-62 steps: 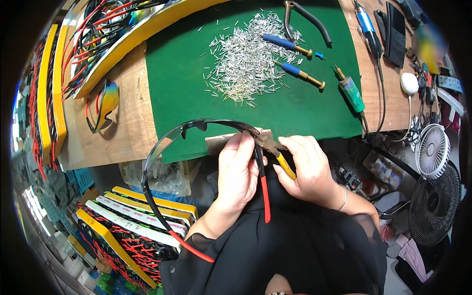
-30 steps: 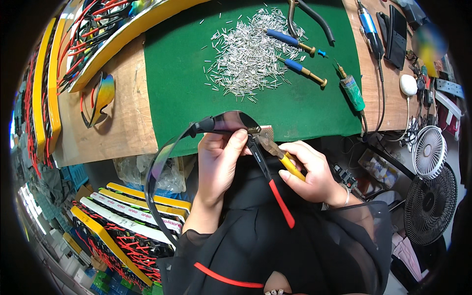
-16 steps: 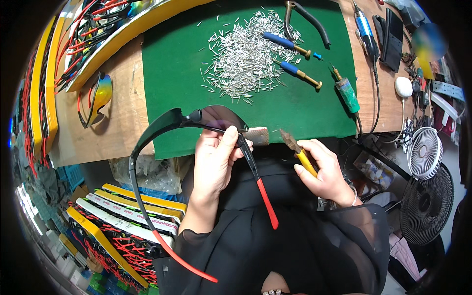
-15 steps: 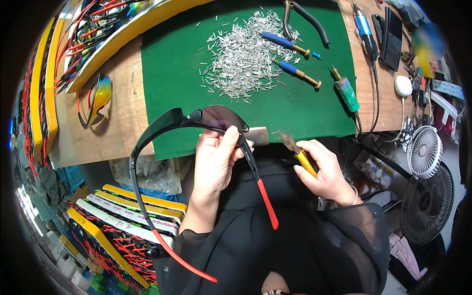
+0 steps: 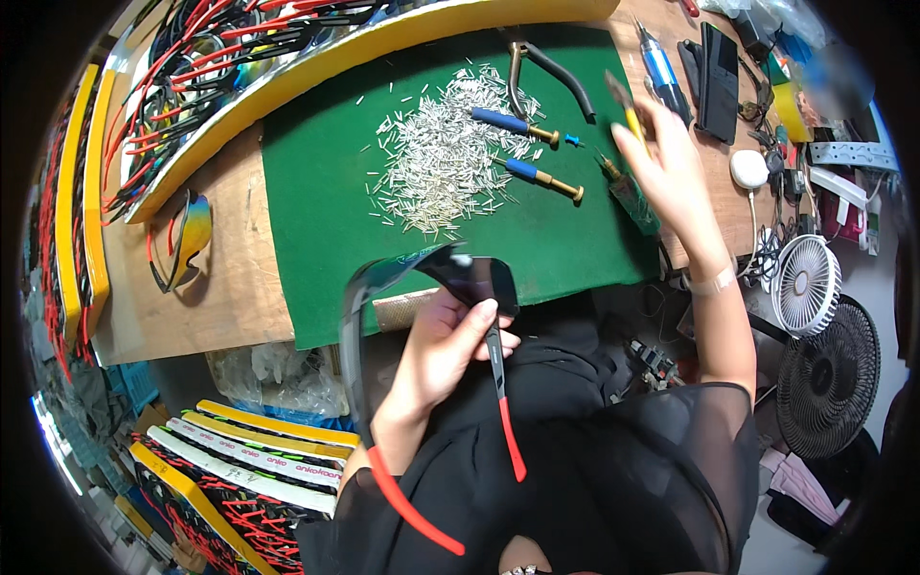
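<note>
My left hand (image 5: 441,350) is closed on a pair of sunglasses (image 5: 494,360) with dark lenses and red-tipped arms, pinching one arm near its hinge. The other arm, slightly blurred, curves down toward my left forearm. Away at the right side of the green mat (image 5: 326,268), my right hand (image 5: 671,177) grips pliers (image 5: 632,121) with yellow handles, jaws pointing up and away. Beneath that hand lies a green-handled corded tool (image 5: 634,201), partly covered by it. Many tiny silvery pins (image 5: 446,158) lie heaped on the mat beside two blue screwdrivers (image 5: 513,122).
Black-handled pliers (image 5: 561,72) rest at the mat's far edge. A blue corded tool (image 5: 661,67) and a black phone-like slab (image 5: 717,86) lie to the right. Boxes of glasses (image 5: 287,57) fill the far left; mirrored sunglasses (image 5: 195,240) sit near them. Two fans (image 5: 807,286) stand right.
My right hand has swung from beside the sunglasses up and away to the mat's right side, carrying the pliers. The sunglasses have turned and dropped a little in my left hand.
</note>
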The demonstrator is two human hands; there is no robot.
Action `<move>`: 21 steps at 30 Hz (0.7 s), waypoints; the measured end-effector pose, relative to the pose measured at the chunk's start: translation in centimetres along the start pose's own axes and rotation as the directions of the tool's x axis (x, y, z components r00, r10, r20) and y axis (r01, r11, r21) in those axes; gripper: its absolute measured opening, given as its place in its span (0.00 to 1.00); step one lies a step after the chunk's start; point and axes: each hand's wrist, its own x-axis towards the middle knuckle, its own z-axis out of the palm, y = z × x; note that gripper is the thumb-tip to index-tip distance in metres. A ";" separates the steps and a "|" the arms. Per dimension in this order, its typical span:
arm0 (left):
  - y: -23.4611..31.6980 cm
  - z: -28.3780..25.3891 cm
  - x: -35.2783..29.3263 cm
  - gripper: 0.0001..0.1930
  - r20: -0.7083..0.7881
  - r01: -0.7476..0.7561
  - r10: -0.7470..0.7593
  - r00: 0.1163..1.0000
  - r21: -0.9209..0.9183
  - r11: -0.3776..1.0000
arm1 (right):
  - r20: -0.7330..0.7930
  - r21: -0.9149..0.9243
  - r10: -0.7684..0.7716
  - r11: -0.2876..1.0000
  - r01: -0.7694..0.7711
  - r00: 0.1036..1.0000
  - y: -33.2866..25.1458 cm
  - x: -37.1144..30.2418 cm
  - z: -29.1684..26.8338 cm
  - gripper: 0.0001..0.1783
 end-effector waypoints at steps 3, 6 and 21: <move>-0.2 0.1 -0.7 0.13 -0.018 0.007 -0.007 1.000 -0.045 0.999 | -0.048 -0.252 0.006 0.968 -0.017 0.999 1.5 2.2 3.8 0.25; -0.2 0.5 -0.7 0.12 -0.013 -0.009 0.008 1.000 -0.054 0.998 | -0.076 -0.364 -0.115 0.928 0.079 0.991 2.7 1.1 4.1 0.24; -1.4 1.7 -0.6 0.18 -0.016 0.032 -0.034 0.999 -0.115 0.993 | 0.427 0.649 -0.039 0.709 -0.276 0.904 -9.0 -7.7 2.1 0.06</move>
